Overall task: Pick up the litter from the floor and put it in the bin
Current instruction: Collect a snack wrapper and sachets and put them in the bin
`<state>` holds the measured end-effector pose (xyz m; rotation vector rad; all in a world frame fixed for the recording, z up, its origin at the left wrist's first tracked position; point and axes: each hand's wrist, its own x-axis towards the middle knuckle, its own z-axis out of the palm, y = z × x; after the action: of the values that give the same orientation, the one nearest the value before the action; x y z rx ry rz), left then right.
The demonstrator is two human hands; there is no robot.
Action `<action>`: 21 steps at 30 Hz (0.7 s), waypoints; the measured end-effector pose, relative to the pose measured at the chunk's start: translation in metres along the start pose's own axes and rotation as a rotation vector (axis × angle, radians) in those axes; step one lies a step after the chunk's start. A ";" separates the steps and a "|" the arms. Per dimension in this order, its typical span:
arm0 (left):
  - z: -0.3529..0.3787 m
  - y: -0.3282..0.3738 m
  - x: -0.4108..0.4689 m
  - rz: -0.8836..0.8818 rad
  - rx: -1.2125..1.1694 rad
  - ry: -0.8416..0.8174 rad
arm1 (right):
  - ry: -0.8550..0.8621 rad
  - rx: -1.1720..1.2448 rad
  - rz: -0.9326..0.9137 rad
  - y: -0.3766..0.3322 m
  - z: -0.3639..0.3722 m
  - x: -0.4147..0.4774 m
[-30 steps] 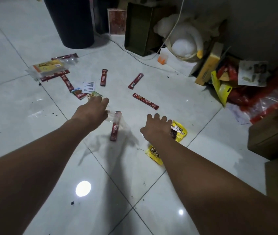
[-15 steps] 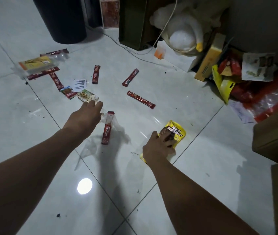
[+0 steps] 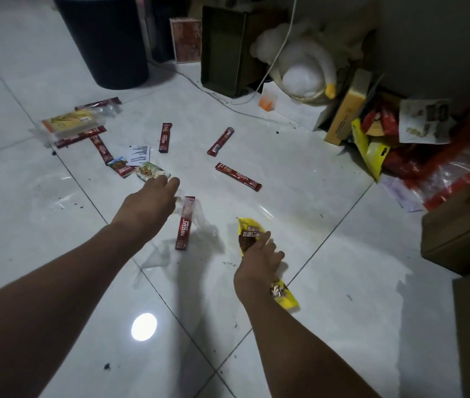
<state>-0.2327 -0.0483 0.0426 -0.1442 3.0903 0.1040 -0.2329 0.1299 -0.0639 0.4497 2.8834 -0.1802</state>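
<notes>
Right hand (image 3: 258, 262) grips a yellow snack wrapper (image 3: 285, 298), whose ends stick out either side of the fist. Left hand (image 3: 147, 205) pinches clear plastic (image 3: 200, 218) carrying a red Nescafe sachet (image 3: 185, 224). Black bin (image 3: 104, 38) stands well beyond.

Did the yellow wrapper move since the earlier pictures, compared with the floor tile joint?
Yes. The yellow wrapper, gripped by the right hand, has turned: it lay along the tile joint before, and now it points across it.
</notes>
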 end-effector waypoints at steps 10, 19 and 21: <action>-0.031 -0.006 -0.013 -0.012 0.072 0.026 | -0.033 -0.005 -0.394 -0.009 -0.054 -0.012; -0.164 -0.030 -0.018 -0.135 0.122 0.023 | 0.086 -0.001 -0.473 -0.053 -0.228 -0.030; -0.218 -0.031 -0.018 -0.143 0.109 0.013 | 0.093 -0.014 -0.488 -0.063 -0.288 -0.041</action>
<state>-0.2214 -0.0924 0.2584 -0.3612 3.0770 -0.0709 -0.2707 0.1026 0.2299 -0.2639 3.0292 -0.2193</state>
